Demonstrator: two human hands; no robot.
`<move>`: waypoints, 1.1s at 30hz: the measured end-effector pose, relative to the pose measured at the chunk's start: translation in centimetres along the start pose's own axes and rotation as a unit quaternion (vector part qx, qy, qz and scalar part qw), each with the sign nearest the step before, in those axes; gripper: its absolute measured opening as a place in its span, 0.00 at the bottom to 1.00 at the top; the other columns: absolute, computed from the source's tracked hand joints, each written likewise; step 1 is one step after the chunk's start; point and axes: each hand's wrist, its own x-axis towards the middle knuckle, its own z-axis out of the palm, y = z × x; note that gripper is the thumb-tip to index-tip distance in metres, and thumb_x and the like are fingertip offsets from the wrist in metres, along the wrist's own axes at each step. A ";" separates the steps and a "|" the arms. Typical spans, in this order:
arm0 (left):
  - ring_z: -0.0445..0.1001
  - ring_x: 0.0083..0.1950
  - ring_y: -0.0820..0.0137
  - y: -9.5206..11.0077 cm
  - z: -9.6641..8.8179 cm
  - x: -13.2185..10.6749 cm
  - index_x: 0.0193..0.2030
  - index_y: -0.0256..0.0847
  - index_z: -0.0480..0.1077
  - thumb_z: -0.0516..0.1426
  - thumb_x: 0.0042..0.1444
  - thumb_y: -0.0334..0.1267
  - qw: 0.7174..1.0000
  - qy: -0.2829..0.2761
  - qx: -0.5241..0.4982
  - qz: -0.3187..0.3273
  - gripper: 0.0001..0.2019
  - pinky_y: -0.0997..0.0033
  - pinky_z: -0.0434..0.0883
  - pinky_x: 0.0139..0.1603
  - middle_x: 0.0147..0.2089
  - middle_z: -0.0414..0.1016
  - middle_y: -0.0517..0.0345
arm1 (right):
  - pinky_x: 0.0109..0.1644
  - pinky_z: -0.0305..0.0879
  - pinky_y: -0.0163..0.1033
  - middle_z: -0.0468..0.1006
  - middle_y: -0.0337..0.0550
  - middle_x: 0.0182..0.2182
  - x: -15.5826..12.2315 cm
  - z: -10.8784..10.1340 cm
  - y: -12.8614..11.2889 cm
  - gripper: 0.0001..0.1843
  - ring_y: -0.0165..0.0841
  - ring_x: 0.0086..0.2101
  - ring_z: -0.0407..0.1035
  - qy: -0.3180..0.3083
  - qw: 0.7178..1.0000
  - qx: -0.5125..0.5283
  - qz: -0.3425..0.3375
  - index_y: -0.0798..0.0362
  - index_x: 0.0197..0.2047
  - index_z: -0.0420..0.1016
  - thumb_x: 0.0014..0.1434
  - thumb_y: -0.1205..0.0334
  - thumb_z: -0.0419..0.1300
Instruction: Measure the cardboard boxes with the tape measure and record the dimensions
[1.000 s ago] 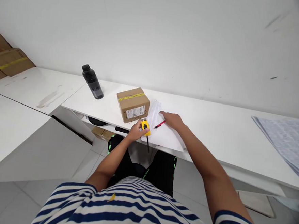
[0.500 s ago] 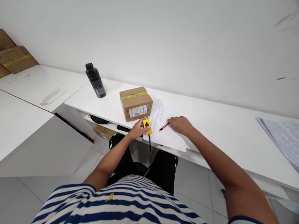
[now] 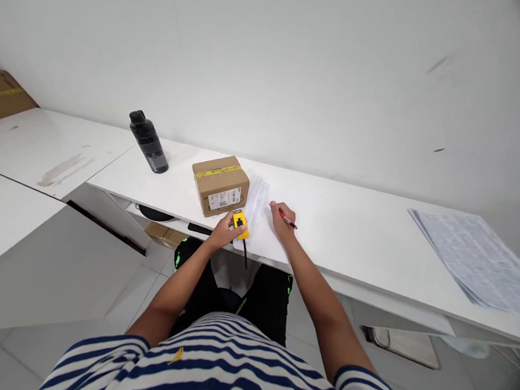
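Note:
A yellow tape measure (image 3: 242, 224) with a black strap is held by my left hand (image 3: 223, 231) at the desk's front edge. My right hand (image 3: 282, 218) is closed around a red pen (image 3: 288, 220), resting over white paper (image 3: 262, 239). Behind the tape measure stands a cardboard box (image 3: 220, 186) with yellow tape across its top and a white label on its front. A crumpled, see-through plastic strip (image 3: 256, 203) lies on the paper, right of the box. Whether the pen's tip touches the paper is hidden by my hand.
A dark water bottle (image 3: 149, 142) stands left of the box, near the wall. Printed sheets (image 3: 473, 257) lie stacked on the desk's right part. Another carton (image 3: 4, 95) sits at far left. Below the desktop is a shelf with small boxes (image 3: 166, 234).
My right hand has moved closer to my left and turned the pen, which pointed down-left before. My view has shifted right. The tape measure stays in my left hand.

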 end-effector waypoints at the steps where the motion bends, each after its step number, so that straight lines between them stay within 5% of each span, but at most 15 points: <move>1: 0.75 0.46 0.66 0.0 0.0 0.0 0.43 0.41 0.63 0.63 0.52 0.59 1.000 -0.002 -0.001 0.000 0.26 0.65 0.72 0.48 0.45 0.76 0.54 | 0.36 0.64 0.39 0.73 0.40 0.26 -0.2 0.0 0.1 0.29 0.33 0.30 0.68 -0.004 1.000 0.012 0.008 0.49 0.30 0.67 0.65 0.33 0.46; 6: 0.74 0.45 0.66 -0.1 0.1 0.1 0.45 0.40 0.64 0.64 0.51 0.60 1.000 -0.010 0.002 0.008 0.27 0.65 0.71 0.48 0.44 0.75 0.54 | 0.34 0.62 0.39 0.70 0.36 0.22 -0.1 -0.2 0.2 0.29 0.32 0.25 0.64 -0.061 0.996 0.043 0.050 0.48 0.30 0.71 0.66 0.35 0.44; 11: 0.73 0.45 0.66 0.0 0.0 0.1 0.43 0.40 0.64 0.64 0.52 0.59 1.000 -0.017 0.014 0.018 0.26 0.65 0.71 0.48 0.44 0.74 0.54 | 0.36 0.59 0.40 0.69 0.37 0.21 0.0 -0.1 -0.2 0.22 0.34 0.29 0.63 -0.050 0.996 0.009 0.078 0.48 0.22 0.66 0.60 0.42 0.55; 33: 0.73 0.45 0.66 0.3 0.2 -0.1 0.44 0.40 0.64 0.63 0.52 0.61 0.999 -0.030 0.010 0.011 0.27 0.67 0.70 0.46 0.45 0.75 0.53 | 0.38 0.61 0.42 0.68 0.37 0.20 -0.2 -0.2 0.2 0.20 0.35 0.29 0.64 -0.032 0.995 -0.016 0.096 0.49 0.22 0.68 0.60 0.46 0.55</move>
